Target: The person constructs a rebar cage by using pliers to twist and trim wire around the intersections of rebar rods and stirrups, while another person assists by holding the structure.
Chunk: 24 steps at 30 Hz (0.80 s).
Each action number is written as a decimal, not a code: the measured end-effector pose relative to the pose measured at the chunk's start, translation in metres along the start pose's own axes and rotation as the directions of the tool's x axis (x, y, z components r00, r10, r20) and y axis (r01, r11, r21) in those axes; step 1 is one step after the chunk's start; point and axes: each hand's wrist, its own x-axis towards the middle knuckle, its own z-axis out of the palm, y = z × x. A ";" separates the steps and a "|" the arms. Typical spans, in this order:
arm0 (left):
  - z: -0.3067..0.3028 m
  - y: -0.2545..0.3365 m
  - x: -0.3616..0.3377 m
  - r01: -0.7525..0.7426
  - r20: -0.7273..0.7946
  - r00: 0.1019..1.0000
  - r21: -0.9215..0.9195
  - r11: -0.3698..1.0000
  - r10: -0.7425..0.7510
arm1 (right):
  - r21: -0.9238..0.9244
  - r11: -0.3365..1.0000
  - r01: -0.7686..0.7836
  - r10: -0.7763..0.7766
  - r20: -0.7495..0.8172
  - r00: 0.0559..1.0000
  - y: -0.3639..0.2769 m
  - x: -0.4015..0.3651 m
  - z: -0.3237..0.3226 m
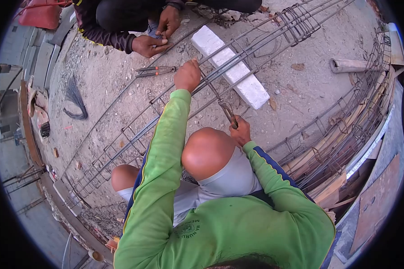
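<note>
My left hand (pixel 187 76) is closed at the long rebar cage (pixel 238 58), around a bar or stirrup near its upper side. My right hand (pixel 240 131) grips the handles of a pair of pincers (pixel 226 110), whose head points up toward the cage's lower bars. The cage runs diagonally and crosses over a white block (pixel 231 67) on the ground. Another pair of pincers (pixel 155 71) with orange marks lies left of my left hand. Several stirrups are bunched (pixel 298 23) at the cage's upper right.
A co-worker's hands (pixel 155 38) are close together at the top. A bundle of thin tie wire (pixel 75 99) lies on the ground at left. More rebar cages (pixel 345 125) and wood planks (pixel 327 190) lie at right, near a pipe-like piece (pixel 349 65).
</note>
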 end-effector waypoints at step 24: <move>-0.039 0.044 -0.018 0.120 -0.057 0.992 0.104 0.987 -0.115 | 0.256 0.560 -0.788 0.049 0.939 0.340 -0.066 0.012 -0.123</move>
